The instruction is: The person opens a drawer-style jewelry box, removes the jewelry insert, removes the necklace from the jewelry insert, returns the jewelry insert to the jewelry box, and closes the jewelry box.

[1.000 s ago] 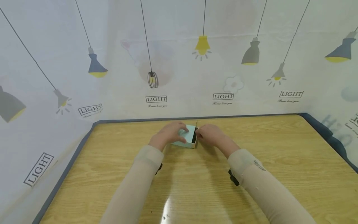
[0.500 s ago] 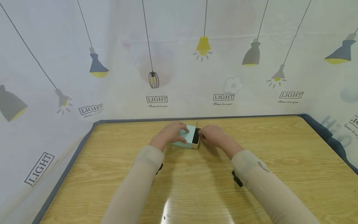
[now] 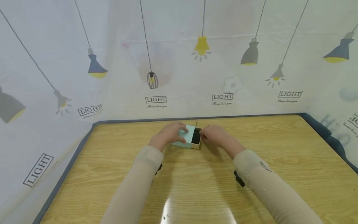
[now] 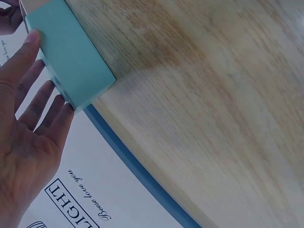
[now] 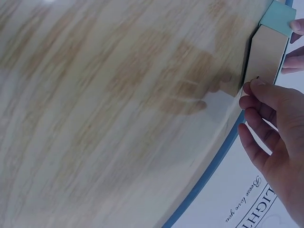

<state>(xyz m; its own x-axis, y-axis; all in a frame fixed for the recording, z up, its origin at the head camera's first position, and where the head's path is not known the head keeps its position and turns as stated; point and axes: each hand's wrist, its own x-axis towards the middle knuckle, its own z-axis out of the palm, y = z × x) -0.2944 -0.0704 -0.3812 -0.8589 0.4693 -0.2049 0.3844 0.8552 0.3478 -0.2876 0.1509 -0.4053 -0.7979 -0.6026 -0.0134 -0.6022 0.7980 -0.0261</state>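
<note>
A light turquoise drawer-style box lies flat near the far edge of the table. Its inner tray, pale outside and black inside, sticks partly out of the right end of the sleeve. My left hand grips the sleeve from above, thumb and fingers on opposite sides, as the left wrist view of the turquoise sleeve also shows. At the tray's outer end, my right hand pinches between thumb and forefinger; a tiny dark bit shows at the thumb tip in the right wrist view. What lies inside the tray is not distinguishable.
The wood-grain table has a dark blue edge strip along its back and sides. Behind it hangs a pale backdrop printed with lamps and lettering. Small dark specks lie near the front.
The right hand has drawn back to the right, and the tray has slid further out, baring more black interior. The left hand and sleeve have stayed in place.
</note>
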